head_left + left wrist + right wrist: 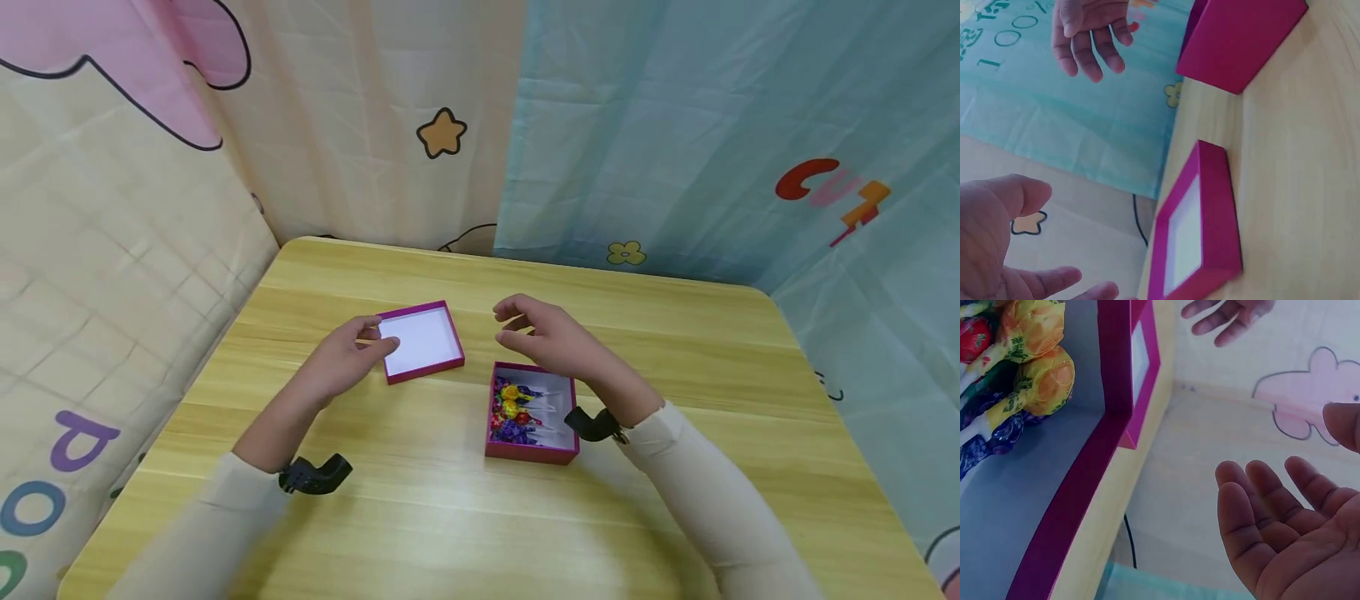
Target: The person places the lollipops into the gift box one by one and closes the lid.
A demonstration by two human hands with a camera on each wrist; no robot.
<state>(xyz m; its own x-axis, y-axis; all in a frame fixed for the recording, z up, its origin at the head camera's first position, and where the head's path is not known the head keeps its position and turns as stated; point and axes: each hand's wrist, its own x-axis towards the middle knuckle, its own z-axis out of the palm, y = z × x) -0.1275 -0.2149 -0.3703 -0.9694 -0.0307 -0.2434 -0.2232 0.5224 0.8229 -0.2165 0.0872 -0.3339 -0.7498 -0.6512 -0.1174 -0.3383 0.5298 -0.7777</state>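
Note:
A magenta box [531,452] with a pale inside stands on the table, holding several wrapped lollipops [516,410] in yellow, red and purple. Up and to its left lies the box lid [424,340], white inside face up. My left hand [343,357] hovers at the lid's left edge, fingers loosely bent around nothing; whether it touches the lid I cannot tell from the head view. The left wrist view shows the lid [1219,212] apart from the fingers. Above the box's far edge is my right hand [551,336], relaxed and holding nothing. Yellow-wrapped lollipops [1047,378] fill the right wrist view's upper left.
The wooden table [420,517] reaches back to a printed curtain [360,150] along the far side. Each wrist carries a black camera mount, the left one [315,475] and the right one [592,423]. A dark cord [1138,219] hangs beyond the table edge.

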